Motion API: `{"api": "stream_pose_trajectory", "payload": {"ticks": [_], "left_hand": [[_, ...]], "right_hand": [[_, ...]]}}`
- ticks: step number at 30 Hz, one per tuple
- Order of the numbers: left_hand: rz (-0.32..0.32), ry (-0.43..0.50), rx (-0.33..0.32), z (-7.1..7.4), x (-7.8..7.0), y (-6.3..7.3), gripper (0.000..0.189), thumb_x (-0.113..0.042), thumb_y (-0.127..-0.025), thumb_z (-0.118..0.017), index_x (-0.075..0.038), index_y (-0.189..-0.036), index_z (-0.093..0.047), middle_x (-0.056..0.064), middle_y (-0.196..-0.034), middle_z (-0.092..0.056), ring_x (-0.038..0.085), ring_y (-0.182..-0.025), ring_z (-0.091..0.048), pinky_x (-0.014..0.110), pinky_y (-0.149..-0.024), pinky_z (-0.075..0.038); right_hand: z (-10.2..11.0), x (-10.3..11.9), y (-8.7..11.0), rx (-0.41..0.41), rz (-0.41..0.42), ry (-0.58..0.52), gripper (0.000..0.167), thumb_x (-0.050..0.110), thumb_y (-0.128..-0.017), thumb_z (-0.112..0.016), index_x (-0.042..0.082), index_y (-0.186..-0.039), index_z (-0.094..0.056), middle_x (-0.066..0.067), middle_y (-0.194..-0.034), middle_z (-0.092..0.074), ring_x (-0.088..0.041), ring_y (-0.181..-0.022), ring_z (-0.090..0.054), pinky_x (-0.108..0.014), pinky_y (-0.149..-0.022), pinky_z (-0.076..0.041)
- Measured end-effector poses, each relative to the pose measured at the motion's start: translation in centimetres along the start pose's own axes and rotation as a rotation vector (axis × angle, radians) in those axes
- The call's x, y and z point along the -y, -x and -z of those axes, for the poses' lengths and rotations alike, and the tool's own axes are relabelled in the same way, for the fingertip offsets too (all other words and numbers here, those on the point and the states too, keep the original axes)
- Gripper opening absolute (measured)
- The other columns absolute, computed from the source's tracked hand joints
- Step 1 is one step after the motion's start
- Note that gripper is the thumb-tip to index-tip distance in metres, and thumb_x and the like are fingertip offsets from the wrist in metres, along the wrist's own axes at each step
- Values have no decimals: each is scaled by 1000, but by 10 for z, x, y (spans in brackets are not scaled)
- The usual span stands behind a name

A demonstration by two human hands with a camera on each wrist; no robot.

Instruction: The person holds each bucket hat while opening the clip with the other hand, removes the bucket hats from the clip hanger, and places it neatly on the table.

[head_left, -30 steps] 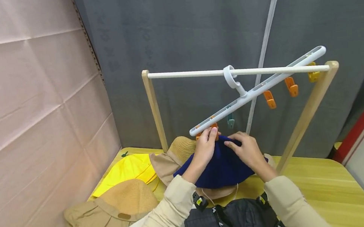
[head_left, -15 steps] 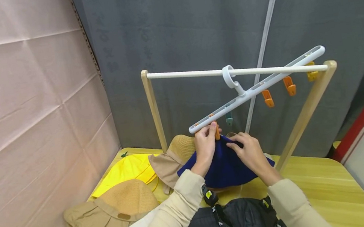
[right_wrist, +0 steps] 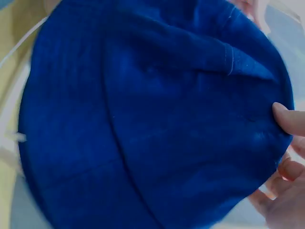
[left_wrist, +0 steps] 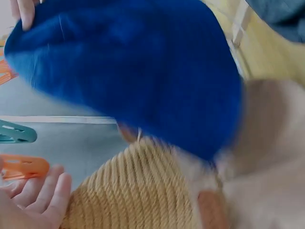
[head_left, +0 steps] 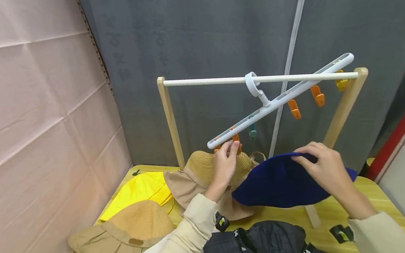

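My right hand pinches the top of a dark blue bucket hat, thumb on the near side and fingers behind. The hat hangs with its brim down and fills much of both wrist views. At the lower left end of the white hanger, my left hand holds an orange clip. In the left wrist view its fingers lie against that orange clip. The blue hat is apart from the clip. Behind the hands lies a straw-crowned hat with a beige brim.
The hanger tilts from a white rail on wooden posts. A teal clip, other orange clips and a yellow clip hang from it. A yellow hat, a tan straw hat and a black cap lie on the table.
My right hand has drawn the blue hat down and to the right, away from the orange clip, uncovering the straw-crowned hat behind. My left hand has stayed at the clip.
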State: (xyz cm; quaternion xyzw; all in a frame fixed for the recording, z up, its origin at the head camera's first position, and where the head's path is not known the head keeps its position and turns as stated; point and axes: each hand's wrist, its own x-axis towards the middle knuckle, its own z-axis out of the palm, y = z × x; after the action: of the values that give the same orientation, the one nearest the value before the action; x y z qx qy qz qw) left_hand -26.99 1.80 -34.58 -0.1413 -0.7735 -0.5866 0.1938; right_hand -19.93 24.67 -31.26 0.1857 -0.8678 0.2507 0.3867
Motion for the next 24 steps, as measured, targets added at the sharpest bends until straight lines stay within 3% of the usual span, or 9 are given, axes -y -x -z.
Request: {"api": "stream_pose_trajectory", "payload": {"ticks": [3, 5, 7, 9, 12, 14, 16, 20, 24], "left_hand": [[6, -108, 98, 14, -3, 4, 44, -37, -97, -45, -2, -120, -61, 11, -104, -70, 22, -92, -67, 31, -80, -52], [4, -198, 159, 26, -6, 8, 45, -40, -96, -46, -5, -119, -62, 9, -101, -71, 18, -88, -68, 29, -76, -53], [-17, -272, 164, 43, -8, 11, 41, -43, -94, -49, -10, -110, -68, 4, -93, -73, 12, -79, -67, 25, -69, -51], [-47, -275, 83, 62, -8, 11, 35, -41, -93, -53, -12, -98, -72, 1, -82, -72, 8, -67, -62, 22, -59, -47], [-111, -200, -164, 97, -4, 2, 27, -34, -91, -59, -8, -88, -68, 4, -78, -69, 9, -64, -57, 21, -57, -44], [-142, -124, -300, 120, 0, -8, 27, -28, -90, -61, -3, -99, -60, 10, -93, -64, 16, -75, -57, 24, -65, -46], [-143, -98, -350, 141, 4, -18, 38, -26, -90, -60, -2, -117, -51, 15, -114, -54, 22, -97, -55, 31, -81, -46], [-92, -121, -195, 168, 15, -32, 55, -27, -94, -55, -4, -139, -35, 16, -136, -42, 31, -124, -44, 43, -103, -38], [-66, -130, -57, 177, 22, -38, 46, -25, -95, -53, -1, -133, -45, 19, -128, -52, 33, -118, -51, 45, -103, -38]], "right_hand": [[29, -4, 5, -43, -24, 35, 15, 4, -71, -77, 7, -84, -72, -6, -77, -66, 15, -76, -46, -10, -67, -36], [48, -7, 10, -72, -49, 52, 15, 4, -71, -77, 5, -85, -71, 8, -77, -65, 26, -77, -38, -7, -65, -35], [67, -10, 16, -87, -87, 74, 15, 5, -72, -77, 3, -86, -71, 26, -78, -59, 30, -78, -34, -4, -65, -33], [85, -14, 25, -93, -143, 84, 13, 8, -75, -76, 6, -87, -71, 41, -82, -48, 31, -80, -34, 0, -71, -31], [106, -24, 39, -125, -204, 10, 20, 0, -78, -71, 19, -86, -70, 45, -85, -45, 28, -81, -40, 2, -77, -29], [115, -33, 48, -157, -202, -66, 38, -9, -78, -67, 28, -85, -66, 41, -83, -51, 25, -78, -46, 2, -77, -32], [120, -40, 58, -193, -191, -123, 52, -18, -75, -64, 33, -85, -64, 37, -80, -56, 20, -73, -51, 2, -71, -37], [124, -53, 82, -208, -179, -196, 45, -22, -73, -61, 21, -82, -69, 31, -80, -62, 16, -70, -56, 0, -65, -41], [125, -67, 109, -167, -85, -309, 29, -22, -76, -57, 2, -82, -70, 23, -88, -66, 11, -78, -60, -2, -71, -43]]}}
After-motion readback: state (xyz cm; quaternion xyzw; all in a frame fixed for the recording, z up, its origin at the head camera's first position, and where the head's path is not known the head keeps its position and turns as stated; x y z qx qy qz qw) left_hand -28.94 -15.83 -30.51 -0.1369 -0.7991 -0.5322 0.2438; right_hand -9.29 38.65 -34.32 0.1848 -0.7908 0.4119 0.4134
